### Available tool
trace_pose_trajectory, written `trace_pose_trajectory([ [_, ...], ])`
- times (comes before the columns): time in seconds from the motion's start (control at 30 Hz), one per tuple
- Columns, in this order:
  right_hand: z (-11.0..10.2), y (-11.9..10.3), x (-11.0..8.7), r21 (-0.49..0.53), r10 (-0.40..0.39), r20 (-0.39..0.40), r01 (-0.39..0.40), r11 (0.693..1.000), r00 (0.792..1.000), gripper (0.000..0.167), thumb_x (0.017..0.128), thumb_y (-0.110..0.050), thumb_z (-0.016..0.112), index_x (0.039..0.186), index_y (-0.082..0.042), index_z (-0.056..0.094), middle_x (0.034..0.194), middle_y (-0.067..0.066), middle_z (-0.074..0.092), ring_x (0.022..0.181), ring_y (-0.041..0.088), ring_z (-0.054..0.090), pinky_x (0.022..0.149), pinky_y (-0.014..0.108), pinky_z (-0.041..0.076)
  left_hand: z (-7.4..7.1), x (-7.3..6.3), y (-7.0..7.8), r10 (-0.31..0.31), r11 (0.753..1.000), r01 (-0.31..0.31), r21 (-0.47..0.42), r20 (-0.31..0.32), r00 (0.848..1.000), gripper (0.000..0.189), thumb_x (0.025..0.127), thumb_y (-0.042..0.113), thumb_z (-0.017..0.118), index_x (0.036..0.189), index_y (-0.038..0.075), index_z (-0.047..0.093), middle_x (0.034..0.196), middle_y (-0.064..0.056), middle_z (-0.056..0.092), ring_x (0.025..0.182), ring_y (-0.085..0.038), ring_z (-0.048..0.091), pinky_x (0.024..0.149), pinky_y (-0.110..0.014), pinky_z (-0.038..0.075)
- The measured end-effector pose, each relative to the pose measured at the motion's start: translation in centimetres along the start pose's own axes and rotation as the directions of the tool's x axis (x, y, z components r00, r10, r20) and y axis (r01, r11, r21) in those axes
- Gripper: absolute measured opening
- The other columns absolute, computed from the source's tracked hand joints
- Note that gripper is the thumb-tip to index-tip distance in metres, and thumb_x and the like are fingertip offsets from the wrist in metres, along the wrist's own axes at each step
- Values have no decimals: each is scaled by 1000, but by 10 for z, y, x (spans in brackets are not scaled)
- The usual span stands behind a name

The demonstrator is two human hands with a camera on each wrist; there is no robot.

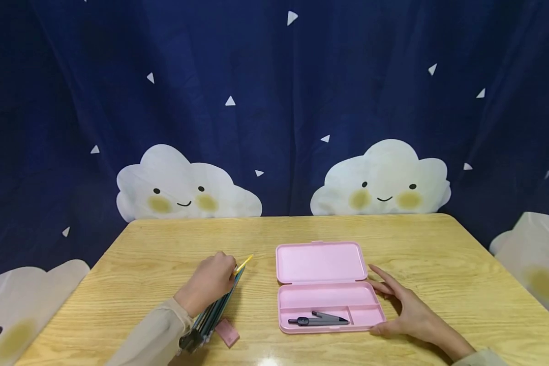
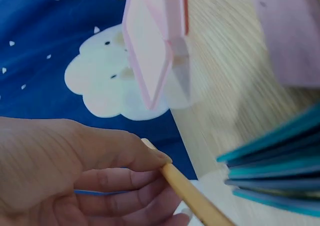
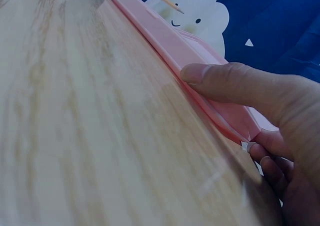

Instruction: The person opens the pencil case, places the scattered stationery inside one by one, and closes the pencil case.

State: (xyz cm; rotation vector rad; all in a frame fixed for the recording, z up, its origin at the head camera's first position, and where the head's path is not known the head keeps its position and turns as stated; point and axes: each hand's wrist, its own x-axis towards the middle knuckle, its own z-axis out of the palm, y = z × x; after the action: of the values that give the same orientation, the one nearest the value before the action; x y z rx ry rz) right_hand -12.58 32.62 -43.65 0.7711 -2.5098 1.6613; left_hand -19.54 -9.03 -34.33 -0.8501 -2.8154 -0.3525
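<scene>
On the left, my left hand (image 1: 210,282) pinches a yellow pencil (image 2: 189,192) between thumb and fingers. Below that hand lies a bunch of dark green-blue pencils (image 1: 218,311), partly hidden by the hand and sleeve. A pink eraser (image 1: 227,333) rests beside the bunch. To the right of these, an open pink pencil case (image 1: 321,262) lies with its lid folded back. One of its compartments holds a grey drawing compass (image 1: 320,320). My right hand (image 1: 412,312) grips the case at its right end, thumb near the front corner and fingers toward the back.
Everything lies on a light wooden table (image 1: 439,254) with rounded far corners. A dark blue curtain (image 1: 274,76) with cloud and triangle prints hangs behind its far edge. Bare wood separates the pencils from the case.
</scene>
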Motion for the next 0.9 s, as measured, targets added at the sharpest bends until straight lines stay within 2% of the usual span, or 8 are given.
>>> trace_pose_trajectory([
  [0.2,0,0,0,3,-13,2,13,1000,1000,111,66,-4,87,152,0,16,136,34,45,127,-1,44,97,8,33,2,10,14,136,990,-135,27,-34,990,24,71,-8,70,59,8,56,55,-1,52,48,-11,41,43,-28,39],
  [0.33,1,-1,0,-4,-18,3,18,1000,1000,111,66,-4,87,151,0,17,136,34,46,127,-1,44,97,8,32,4,17,23,212,977,-210,47,-45,976,22,72,-7,69,60,8,57,56,-1,54,48,-11,44,43,-27,40],
  [0.5,0,-3,1,0,-10,-8,10,1000,1000,111,65,-4,88,152,-1,17,136,34,45,127,-2,44,96,8,33,6,27,39,278,960,-276,56,-29,960,21,76,-5,67,62,8,58,57,-1,55,49,-11,47,45,-27,42],
  [0.7,-1,-2,1,14,-16,1,16,1000,1000,111,66,-4,87,152,0,16,136,36,44,127,-1,44,97,8,33,14,34,56,332,935,-328,131,-4,943,18,77,1,71,65,9,59,61,-3,58,52,-15,56,47,-29,46],
  [0.9,0,0,0,5,-12,1,12,1000,1000,111,66,-4,87,151,0,17,136,33,46,127,0,45,97,8,33,25,38,72,333,932,-338,134,60,941,19,82,3,67,67,10,59,63,-2,57,53,-11,52,47,-26,44],
])
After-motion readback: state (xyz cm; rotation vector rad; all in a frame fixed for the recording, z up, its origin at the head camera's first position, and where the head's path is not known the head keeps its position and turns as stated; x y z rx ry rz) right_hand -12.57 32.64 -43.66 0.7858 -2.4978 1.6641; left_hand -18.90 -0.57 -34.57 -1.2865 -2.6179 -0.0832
